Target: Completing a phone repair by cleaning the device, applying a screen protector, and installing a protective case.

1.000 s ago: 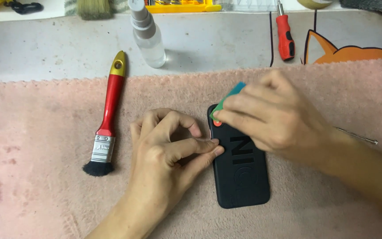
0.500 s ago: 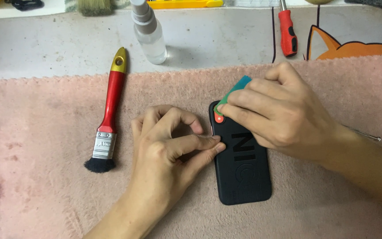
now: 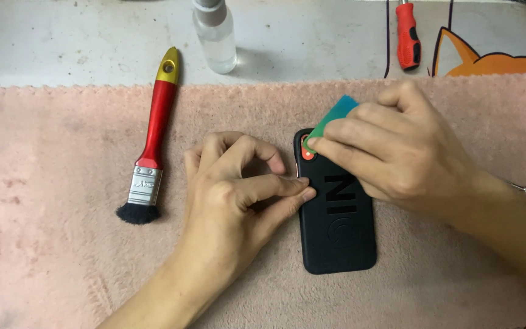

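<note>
One phone in a black case point(image 3: 338, 225) lies face down near the middle of one pink towel point(image 3: 62, 256), its camera end pointing away from the person. The left hand point(image 3: 232, 195) rests on the towel beside it, fingers curled, with thumb and forefinger tips pressed against the case's left edge; it holds nothing else. The right hand point(image 3: 391, 146) lies over the upper part of the case, fingers closed around one small green plastic card point(image 3: 330, 119), whose lower corner meets the case at the camera cut-out, where a bit of red shows. One paintbrush point(image 3: 150, 146) with a red handle and black bristles lies on the towel well to the left. Beyond the towel on the grey bench stand one clear spray bottle point(image 3: 215, 36) and one red-handled screwdriver point(image 3: 407, 36).
</note>
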